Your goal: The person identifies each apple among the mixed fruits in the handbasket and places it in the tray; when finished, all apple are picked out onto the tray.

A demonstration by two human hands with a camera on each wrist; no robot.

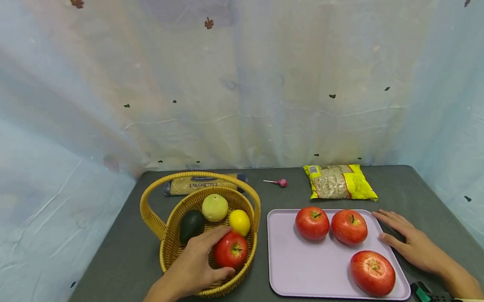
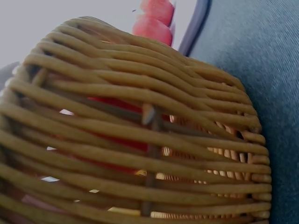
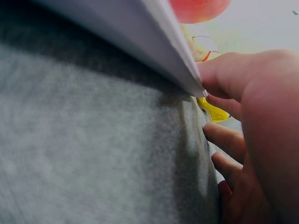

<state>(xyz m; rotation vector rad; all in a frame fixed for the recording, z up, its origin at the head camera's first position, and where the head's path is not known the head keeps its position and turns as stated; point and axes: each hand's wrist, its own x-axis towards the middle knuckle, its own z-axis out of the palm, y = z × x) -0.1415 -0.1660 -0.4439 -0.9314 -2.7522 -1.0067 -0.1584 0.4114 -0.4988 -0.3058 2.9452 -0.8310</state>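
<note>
My left hand (image 1: 197, 263) reaches into the yellow wicker basket (image 1: 165, 259), fingers and thumb curled round a red apple (image 1: 234, 250) at its near right side. Beside that apple lie a yellow lemon (image 1: 239, 222), a pale green round fruit (image 1: 214, 207) and a dark green avocado (image 1: 191, 225). In the left wrist view the basket's weave (image 2: 140, 135) hides the hand, with red showing through the gaps. My right hand (image 1: 415, 244) rests at the right edge of the lilac tray (image 1: 302, 269), thumb at the rim and fingers extended. On the tray sit three red apples (image 1: 349, 227).
Behind the basket lies a spaghetti packet (image 1: 197, 185). A pink lollipop (image 1: 282, 183) lies at the back middle of the grey table (image 1: 135, 254). Further right is a yellow and clear food bag (image 1: 338, 182). The basket's tall handle (image 1: 146, 210) arches over its back.
</note>
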